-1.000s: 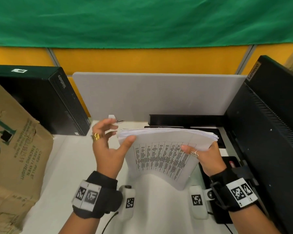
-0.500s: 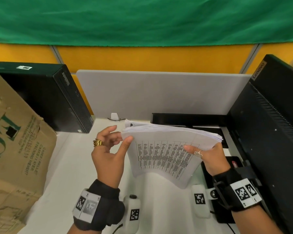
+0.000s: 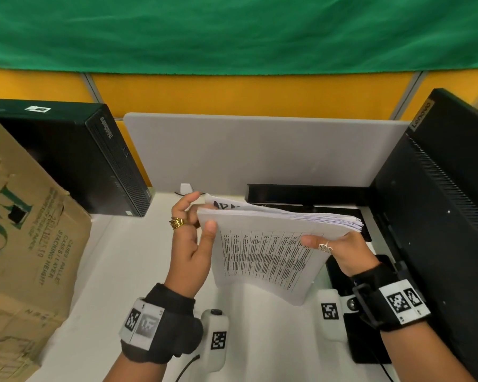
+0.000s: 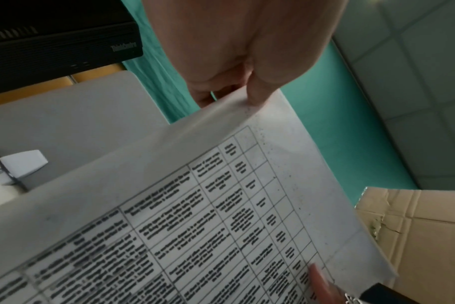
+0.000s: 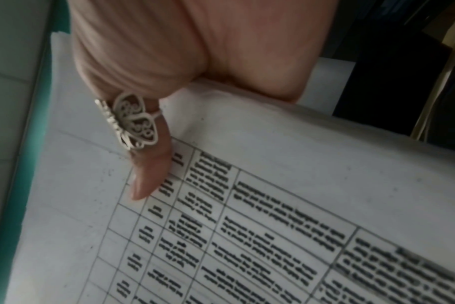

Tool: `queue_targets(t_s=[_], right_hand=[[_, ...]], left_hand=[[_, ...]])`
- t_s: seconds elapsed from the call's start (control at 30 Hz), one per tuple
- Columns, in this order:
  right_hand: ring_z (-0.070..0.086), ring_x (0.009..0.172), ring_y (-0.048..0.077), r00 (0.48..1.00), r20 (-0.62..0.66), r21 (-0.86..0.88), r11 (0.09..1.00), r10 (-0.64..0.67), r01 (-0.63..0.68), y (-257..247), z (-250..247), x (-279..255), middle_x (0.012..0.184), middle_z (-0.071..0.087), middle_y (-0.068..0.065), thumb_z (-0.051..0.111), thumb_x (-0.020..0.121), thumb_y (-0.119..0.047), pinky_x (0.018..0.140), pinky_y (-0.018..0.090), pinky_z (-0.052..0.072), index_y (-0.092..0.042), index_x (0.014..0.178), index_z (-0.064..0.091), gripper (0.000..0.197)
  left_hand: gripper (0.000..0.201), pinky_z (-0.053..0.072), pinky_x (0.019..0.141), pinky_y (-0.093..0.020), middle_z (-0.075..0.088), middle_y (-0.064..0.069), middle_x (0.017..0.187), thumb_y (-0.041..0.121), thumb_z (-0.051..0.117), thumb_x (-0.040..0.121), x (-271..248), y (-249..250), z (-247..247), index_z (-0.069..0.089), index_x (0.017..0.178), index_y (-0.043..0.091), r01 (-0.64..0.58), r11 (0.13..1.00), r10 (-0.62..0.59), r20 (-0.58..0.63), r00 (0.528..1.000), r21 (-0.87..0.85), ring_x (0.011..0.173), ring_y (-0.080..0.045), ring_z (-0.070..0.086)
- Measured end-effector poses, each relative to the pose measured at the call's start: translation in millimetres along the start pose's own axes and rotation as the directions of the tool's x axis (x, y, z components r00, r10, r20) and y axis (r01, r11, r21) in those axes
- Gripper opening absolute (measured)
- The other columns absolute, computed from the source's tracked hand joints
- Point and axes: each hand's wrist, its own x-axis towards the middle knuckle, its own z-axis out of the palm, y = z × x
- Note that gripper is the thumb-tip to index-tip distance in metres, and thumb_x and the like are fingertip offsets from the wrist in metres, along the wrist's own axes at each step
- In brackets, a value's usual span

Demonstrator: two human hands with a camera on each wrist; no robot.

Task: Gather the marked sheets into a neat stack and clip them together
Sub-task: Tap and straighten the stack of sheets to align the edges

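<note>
I hold a thick stack of printed sheets [image 3: 265, 252] upright above the desk, its top edge tilted away from me. The near face shows a table of small text [image 4: 221, 226] [image 5: 247, 236]. My left hand [image 3: 188, 238] pinches the stack's left top corner, thumb on the near face and fingers behind. A loose sheet with handwritten black letters [image 3: 226, 205] sticks up behind that corner. My right hand [image 3: 340, 252] grips the right edge, its ringed thumb [image 5: 146, 164] pressed on the near face. No clip shows in any view.
A black computer case [image 3: 94, 161] stands at the back left, with a cardboard box [image 3: 25, 257] in front of it. A black monitor [image 3: 439, 216] fills the right side. A grey divider panel [image 3: 260, 150] closes the back. The white desk [image 3: 116, 285] lies below the stack.
The stack has stayed between both hands. My left fingers have shifted behind the left corner, where a handwritten sheet now pokes up.
</note>
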Motion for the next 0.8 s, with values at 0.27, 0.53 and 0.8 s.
queue_targets(t_s=[0.27, 0.53, 0.8], right_hand=[[0.070, 0.089, 0.015, 0.999, -0.006, -0.012, 0.999, -0.040, 0.040, 2, -1, 7, 0.089, 0.076, -0.009, 0.083, 0.039, -0.055, 0.071, 0.027, 0.057, -0.036, 0.083, 0.073, 0.049], [0.069, 0.077, 0.015, 0.998, 0.044, -0.074, 0.996, -0.041, 0.044, 9, -5, -1, 0.077, 0.073, -0.004, 0.077, 0.057, -0.030, 0.067, 0.025, 0.054, -0.029, 0.073, 0.072, 0.017], [0.068, 0.097, 0.024, 0.997, -0.037, -0.055, 0.997, -0.062, 0.060, -3, -3, -7, 0.101, 0.073, 0.003, 0.080, 0.049, -0.053, 0.081, 0.041, 0.055, -0.029, 0.092, 0.071, 0.050]], left_hand=[[0.031, 0.055, 0.066, -0.015, 0.066, 0.002, 0.096, 0.012, 0.073, 0.072, 5, -32, 2, 0.060, 0.101, 0.017, 0.299, 0.951, -0.306, 0.109, 0.946, 0.073, 0.100, -0.026, 0.065], [0.039, 0.049, 0.056, -0.011, 0.064, 0.012, 0.065, 0.011, 0.085, 0.056, 2, -40, -7, 0.058, 0.073, 0.033, 0.283, 0.948, -0.312, 0.249, 0.917, 0.147, 0.065, -0.002, 0.062], [0.026, 0.057, 0.062, -0.019, 0.075, 0.004, 0.083, 0.027, 0.081, 0.060, 5, -15, 4, 0.071, 0.082, 0.035, 0.259, 0.965, -0.260, 0.198, 0.945, 0.032, 0.083, -0.010, 0.070]])
